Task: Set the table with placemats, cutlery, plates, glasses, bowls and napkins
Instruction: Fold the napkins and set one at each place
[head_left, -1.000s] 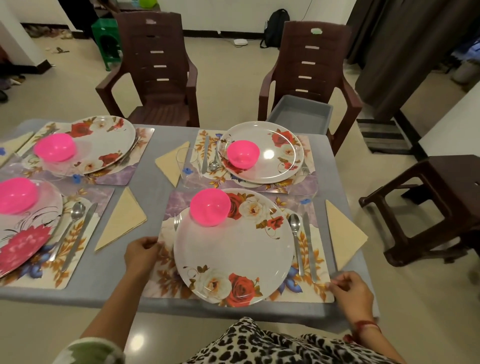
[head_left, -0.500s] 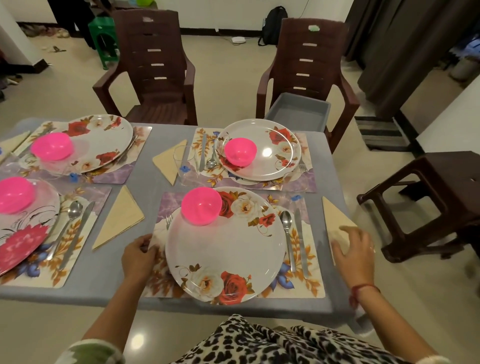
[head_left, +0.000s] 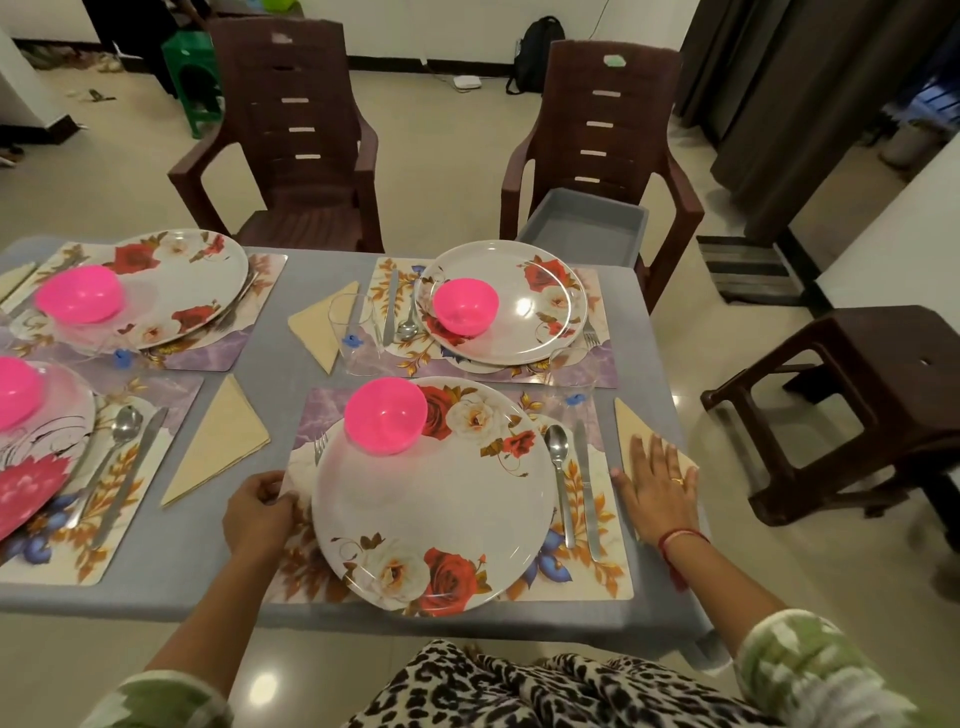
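The near floral placemat (head_left: 613, 577) carries a rose-patterned plate (head_left: 436, 514) with a pink bowl (head_left: 385, 415), a fork (head_left: 320, 448) on its left, a spoon (head_left: 560, 478) and a knife (head_left: 586, 483) on its right. A clear glass (head_left: 571, 382) stands at its far right corner. My left hand (head_left: 258, 514) pinches the placemat's left edge. My right hand (head_left: 657, 486) lies flat, fingers straight, on the cream napkin (head_left: 626, 421) at the table's right edge.
Three more place settings fill the grey table (head_left: 280, 364), with cream napkins (head_left: 221, 441) between them. Two brown chairs (head_left: 291, 156) stand behind it; the right one holds a grey bin (head_left: 587, 228). A brown stool (head_left: 852, 410) stands right.
My right hand left the placemat's near right corner, moved up and now presses flat on the napkin. My left hand keeps its hold on the placemat's left edge.
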